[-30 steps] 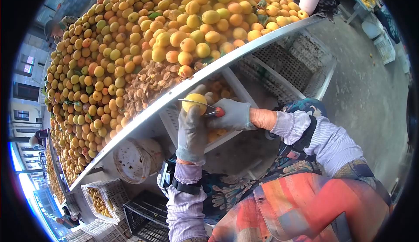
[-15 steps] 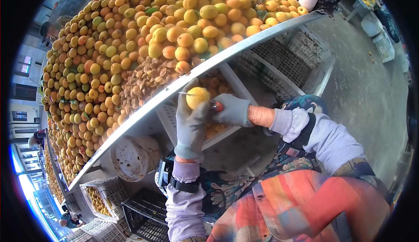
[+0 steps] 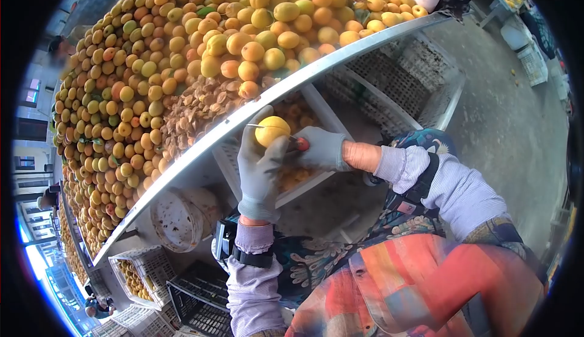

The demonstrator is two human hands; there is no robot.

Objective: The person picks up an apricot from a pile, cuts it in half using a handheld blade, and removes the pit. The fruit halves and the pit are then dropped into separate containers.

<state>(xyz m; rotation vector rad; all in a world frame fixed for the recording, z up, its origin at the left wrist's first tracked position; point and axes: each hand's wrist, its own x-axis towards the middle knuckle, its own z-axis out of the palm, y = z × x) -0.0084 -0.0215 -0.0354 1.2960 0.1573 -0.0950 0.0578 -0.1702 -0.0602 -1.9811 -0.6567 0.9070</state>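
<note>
My left hand (image 3: 258, 176), in a grey glove, is closed around a yellow apricot (image 3: 272, 131) just outside the metal table rim. In my right hand (image 3: 325, 148), also gloved, is a tool with a red handle (image 3: 302, 144). Its thin metal shaft (image 3: 255, 126) shows at the apricot's left side, while the handle sits at the right side. A crate (image 3: 322, 113) holding orange fruit lies below both hands. Beyond the rim, a patch of brown apricot stones (image 3: 198, 109) borders the large heap of apricots (image 3: 140, 84).
The table's metal rim (image 3: 201, 139) runs diagonally past my hands. Underneath stand a dirty white bucket (image 3: 176, 220) and a pale crate (image 3: 450, 87). At lower left are a fruit-filled white crate (image 3: 157, 270) and a black crate (image 3: 194, 294). A person (image 3: 97, 306) appears beyond them.
The whole view has shifted slightly, so things sit a little further left and up. Both hands keep nearly the same hold on the apricot and the tool.
</note>
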